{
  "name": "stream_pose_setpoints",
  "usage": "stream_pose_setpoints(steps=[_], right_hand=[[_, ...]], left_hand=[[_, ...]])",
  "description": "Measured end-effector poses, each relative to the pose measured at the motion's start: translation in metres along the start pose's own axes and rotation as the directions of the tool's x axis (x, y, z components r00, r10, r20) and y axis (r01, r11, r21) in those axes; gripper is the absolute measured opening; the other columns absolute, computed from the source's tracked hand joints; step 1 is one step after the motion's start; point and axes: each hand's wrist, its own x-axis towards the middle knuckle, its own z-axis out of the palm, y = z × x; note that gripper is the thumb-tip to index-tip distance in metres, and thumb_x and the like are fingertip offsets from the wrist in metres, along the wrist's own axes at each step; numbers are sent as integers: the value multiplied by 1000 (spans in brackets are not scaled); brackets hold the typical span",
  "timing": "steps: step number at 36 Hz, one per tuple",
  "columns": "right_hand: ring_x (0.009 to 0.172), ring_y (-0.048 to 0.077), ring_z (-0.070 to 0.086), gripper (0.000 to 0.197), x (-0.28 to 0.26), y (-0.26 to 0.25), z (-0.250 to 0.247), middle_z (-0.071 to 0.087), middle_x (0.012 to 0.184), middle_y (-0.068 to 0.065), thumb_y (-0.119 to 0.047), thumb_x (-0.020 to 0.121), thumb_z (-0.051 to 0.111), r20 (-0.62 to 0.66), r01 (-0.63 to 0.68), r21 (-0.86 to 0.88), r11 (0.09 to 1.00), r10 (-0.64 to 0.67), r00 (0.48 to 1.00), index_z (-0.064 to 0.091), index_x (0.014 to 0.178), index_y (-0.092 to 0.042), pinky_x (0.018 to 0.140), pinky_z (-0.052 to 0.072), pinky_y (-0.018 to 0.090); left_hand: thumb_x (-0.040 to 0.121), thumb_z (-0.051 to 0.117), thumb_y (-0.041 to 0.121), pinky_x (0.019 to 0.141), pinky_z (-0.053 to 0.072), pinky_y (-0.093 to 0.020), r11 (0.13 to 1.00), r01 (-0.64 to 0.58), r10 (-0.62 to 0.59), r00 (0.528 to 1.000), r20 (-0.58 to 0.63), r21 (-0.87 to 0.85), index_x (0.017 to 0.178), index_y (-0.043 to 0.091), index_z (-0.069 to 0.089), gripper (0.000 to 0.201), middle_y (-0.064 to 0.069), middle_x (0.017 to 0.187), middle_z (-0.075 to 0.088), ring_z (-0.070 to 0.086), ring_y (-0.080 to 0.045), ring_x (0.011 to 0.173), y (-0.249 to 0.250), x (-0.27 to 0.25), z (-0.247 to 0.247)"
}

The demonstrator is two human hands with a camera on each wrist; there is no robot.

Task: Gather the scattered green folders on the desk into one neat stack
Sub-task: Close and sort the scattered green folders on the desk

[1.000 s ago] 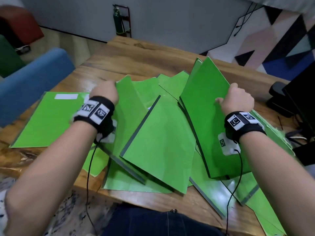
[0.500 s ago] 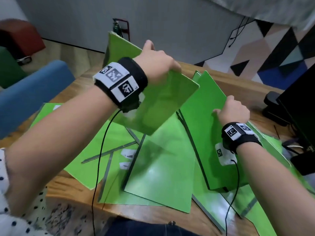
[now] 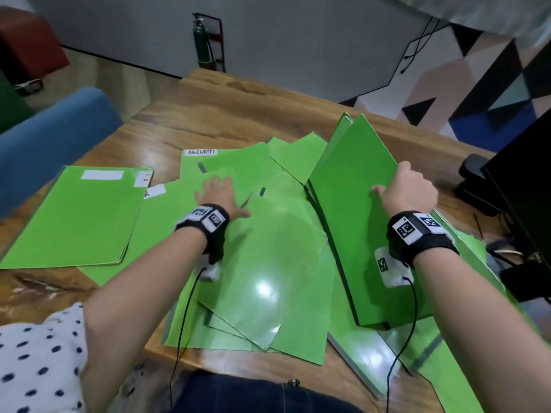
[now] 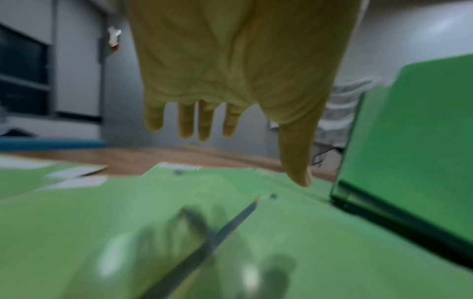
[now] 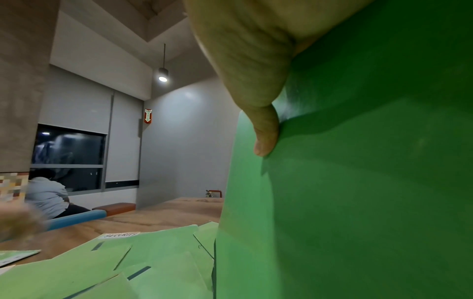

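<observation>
A: Right hand (image 3: 410,190)?
B: Clamped on the upright bundle of folders (image 3: 357,210), thumb on the near face, fingers curled over the top edge. Bundle stands on its long edge, tilted, right of centre on the desk (image 3: 185,120).
A: Left hand (image 3: 219,193)?
B: Fingers spread and straight, holding nothing. Wrist view shows it hovering above the flat folders (image 3: 262,263), thumb pointing down. Contact with them: cannot tell, that frame's blurry.
A: Where's the rest of the green?
B: Loose overlapping pile in the middle, some poking off the near edge. One labelled SECURITY (image 3: 201,152) at the far side of the pile. Separate folder (image 3: 77,216) lies flat at left, white blank label on it, overlapping the pile's left edge.
A: Anything else?
B: Blue chair (image 3: 53,138) far left, black monitor (image 3: 524,174) at the right edge.
</observation>
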Motion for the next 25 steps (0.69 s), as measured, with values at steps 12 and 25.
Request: stream_pose_setpoints(steps=[12, 25], right_hand=[[90, 38, 65, 48, 1, -1, 0, 65, 100, 21, -39, 85, 68, 16, -10, -10, 1000, 10, 1000, 48, 106, -2, 62, 39, 33], [87, 36, 64, 51, 1, -2, -1, 64, 97, 21, -41, 85, 68, 33, -30, -21, 999, 30, 999, 46, 108, -1, 59, 41, 34]], left_hand=[[59, 83, 50, 85, 53, -39, 932, 306, -244, 926, 288, -192, 122, 6, 43, 86, -13, 118, 55, 59, -29, 104, -62, -43, 82], [68, 83, 32, 81, 50, -31, 801, 443, -209, 837, 506, -403, 132, -1, 43, 82, -14, 121, 59, 58, -27, 97, -36, -70, 76]])
